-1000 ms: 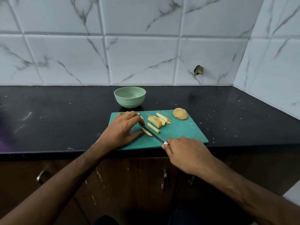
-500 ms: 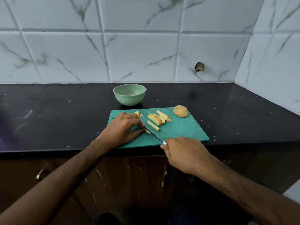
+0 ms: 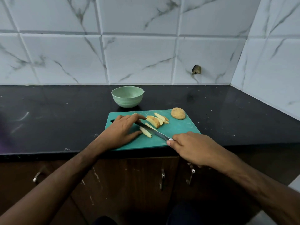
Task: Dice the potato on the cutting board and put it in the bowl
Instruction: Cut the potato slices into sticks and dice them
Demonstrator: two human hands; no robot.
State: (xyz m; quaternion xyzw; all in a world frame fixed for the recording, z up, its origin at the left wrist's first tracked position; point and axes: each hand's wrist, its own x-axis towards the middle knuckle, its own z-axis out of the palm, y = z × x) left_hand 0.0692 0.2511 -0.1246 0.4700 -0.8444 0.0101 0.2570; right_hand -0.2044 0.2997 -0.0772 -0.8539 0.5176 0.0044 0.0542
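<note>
While your right hand (image 3: 193, 147) grips the knife (image 3: 155, 133), your left hand (image 3: 124, 130) pins firm, wet-slick potato sticks (image 3: 146, 132): hold them near their ends.

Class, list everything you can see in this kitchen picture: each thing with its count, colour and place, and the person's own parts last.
bowl: one, pale green, on the counter behind the board
cutting board: one, teal, at the counter's front edge
potato half: one, brown, board's far right corner
potato strips: several, pale yellow, mid-board
knife: one, steel, blade across a strip
counter: one, black
wall tiles: white marble
cabinet handles: three, metal, below
left hand: steadies a strip
right hand: grips the knife
</note>
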